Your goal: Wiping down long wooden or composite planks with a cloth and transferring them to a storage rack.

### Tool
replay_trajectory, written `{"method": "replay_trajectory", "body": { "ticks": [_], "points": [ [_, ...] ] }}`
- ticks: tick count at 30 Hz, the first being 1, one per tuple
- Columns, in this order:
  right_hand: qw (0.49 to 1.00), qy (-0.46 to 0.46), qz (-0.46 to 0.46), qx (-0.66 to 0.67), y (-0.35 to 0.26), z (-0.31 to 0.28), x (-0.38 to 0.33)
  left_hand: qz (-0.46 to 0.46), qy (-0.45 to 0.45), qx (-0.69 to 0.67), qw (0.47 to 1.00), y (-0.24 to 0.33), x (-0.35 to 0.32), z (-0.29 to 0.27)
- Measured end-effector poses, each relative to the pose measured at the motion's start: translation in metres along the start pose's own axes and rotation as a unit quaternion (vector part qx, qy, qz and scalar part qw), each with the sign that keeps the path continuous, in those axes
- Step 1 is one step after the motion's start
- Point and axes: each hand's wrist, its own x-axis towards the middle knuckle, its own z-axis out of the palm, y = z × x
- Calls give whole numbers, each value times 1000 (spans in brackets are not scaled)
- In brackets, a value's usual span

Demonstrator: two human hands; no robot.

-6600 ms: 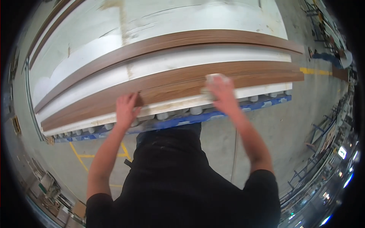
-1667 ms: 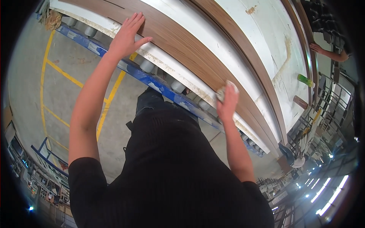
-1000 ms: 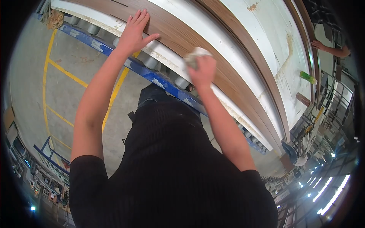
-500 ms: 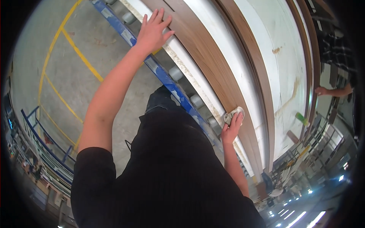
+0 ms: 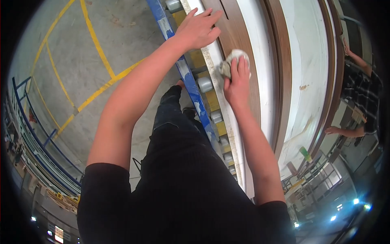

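Note:
A long brown wood-grain board (image 5: 255, 87) with a dark slot at its far end lies on a white panel with a chipped, speckled edge (image 5: 222, 87). My left hand (image 5: 199, 30) rests at the board's near edge by the slot, fingers spread and holding nothing. Close to it on the right, my right hand (image 5: 237, 85) grips a crumpled whitish cloth (image 5: 239, 55) and presses it on the board's face. Part of the cloth is covered by my fingers. Beyond lies a second brown strip (image 5: 283, 77), parallel to the first.
Under the panel runs a blue roller-conveyor frame (image 5: 187, 75) with grey rollers (image 5: 205, 84). Across the boards stands a person in a checked shirt (image 5: 363, 91), one hand (image 5: 333, 130) near the far brown strip. A blue metal rack (image 5: 38, 122) stands left, beyond yellow floor lines (image 5: 97, 40).
My right hand has slid the cloth up along the board, close to my left hand. The view has turned, and more of the person across shows. My left hand stays at the board's edge.

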Motion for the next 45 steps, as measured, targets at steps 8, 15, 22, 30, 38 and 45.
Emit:
{"method": "replay_trajectory", "body": {
  "ticks": [8,15,22,30,38,45],
  "points": [
    [991,-38,-113,-59,20,12,129,70,151,-139,976,82,-50,10],
    [984,-152,-92,-6,23,-37,-16,167,-61,-164,970,148,-191,104],
    [989,-92,-112,-42,-9,-13,62,240,-108,88,961,137,-184,134],
    [987,-47,-127,-88,-43,9,172,213,-147,11,966,141,-180,133],
    [988,-105,-9,-111,-71,-24,228,204,-63,-11,977,141,-176,138],
    [991,29,-7,133,-20,-61,197,211,-99,63,971,137,-175,133]
  ]
}}
